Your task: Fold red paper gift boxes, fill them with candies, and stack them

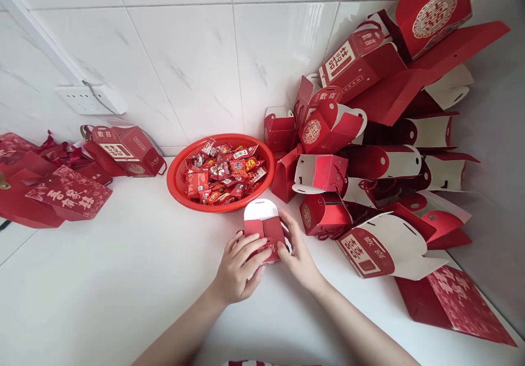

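A small red box (255,226) with a white-lined rounded flap standing up at its far side is between both hands, just in front of a red basket (177,192) of wrapped candies (221,170). My left hand (239,265) lies over the box's near left part, fingers bent across its red panels. Gripping the right side is my right hand (298,252), its thumb on the near right corner and its fingers along the far side. The inside of the box cannot be seen.
Many red boxes, several open, are piled at the right against the wall, with a large box (365,245) near the right hand. Closed red boxes (123,150) and patterned boxes (69,193) stand at the left. A wall socket (88,100) is above them.
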Motion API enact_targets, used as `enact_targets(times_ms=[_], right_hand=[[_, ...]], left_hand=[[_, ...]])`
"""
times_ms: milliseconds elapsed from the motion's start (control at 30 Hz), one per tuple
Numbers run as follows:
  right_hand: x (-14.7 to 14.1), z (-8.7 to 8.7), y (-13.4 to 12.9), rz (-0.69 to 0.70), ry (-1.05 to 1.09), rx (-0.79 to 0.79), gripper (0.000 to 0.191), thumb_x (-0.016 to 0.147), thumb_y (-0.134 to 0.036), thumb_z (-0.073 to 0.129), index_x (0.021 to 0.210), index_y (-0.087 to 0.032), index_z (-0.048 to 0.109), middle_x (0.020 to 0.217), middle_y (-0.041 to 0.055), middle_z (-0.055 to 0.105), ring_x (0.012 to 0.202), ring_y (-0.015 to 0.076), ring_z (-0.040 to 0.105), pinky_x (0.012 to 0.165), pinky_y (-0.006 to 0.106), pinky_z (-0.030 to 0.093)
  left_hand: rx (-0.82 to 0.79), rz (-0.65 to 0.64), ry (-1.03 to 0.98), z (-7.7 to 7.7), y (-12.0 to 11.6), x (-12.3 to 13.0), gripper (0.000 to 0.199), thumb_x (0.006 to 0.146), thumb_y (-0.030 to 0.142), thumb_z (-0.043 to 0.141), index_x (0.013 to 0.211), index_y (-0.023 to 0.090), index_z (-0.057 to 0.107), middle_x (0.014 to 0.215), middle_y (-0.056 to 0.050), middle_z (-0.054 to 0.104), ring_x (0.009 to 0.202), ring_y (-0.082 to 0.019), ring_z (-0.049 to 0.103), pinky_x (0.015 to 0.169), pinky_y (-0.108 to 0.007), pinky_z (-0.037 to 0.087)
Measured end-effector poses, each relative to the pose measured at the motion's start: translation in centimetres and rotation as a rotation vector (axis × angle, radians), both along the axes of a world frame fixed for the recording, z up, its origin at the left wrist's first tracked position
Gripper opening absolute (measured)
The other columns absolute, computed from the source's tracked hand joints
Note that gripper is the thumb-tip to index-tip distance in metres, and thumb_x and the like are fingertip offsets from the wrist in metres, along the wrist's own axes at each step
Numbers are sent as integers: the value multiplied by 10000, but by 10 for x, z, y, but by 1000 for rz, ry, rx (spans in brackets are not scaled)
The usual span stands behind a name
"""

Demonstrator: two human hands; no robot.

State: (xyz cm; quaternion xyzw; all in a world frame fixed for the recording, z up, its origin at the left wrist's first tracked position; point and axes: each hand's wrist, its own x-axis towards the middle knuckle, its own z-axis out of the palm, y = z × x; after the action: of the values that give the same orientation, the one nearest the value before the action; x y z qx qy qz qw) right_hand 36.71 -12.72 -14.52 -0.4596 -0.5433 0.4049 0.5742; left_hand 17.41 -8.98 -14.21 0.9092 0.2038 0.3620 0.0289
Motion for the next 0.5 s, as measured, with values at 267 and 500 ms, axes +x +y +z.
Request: enact_targets(times_ms=[267,500], right_hand=[[10,11,3,18,-60,80,322,975,-315,541,1292,-356,585,1175,50,544,1179,218,529,1071,437,403],[4,5,-4,-57,-375,184,222,988,-271,510,1056,-279,721,1128,79,575,1220,254,498,1032,439,431]], left_hand=[[-65,-65,-64,-2,7,-8,390,876,103,516,1235,220,612,1172,-85,645,1148,-242,568,1018,-461,450],[-23,48,-141,-1,4,-9,279,824,182,624,1102,185,640,1162,-131,599,1127,-275,576,938,-437,505]])
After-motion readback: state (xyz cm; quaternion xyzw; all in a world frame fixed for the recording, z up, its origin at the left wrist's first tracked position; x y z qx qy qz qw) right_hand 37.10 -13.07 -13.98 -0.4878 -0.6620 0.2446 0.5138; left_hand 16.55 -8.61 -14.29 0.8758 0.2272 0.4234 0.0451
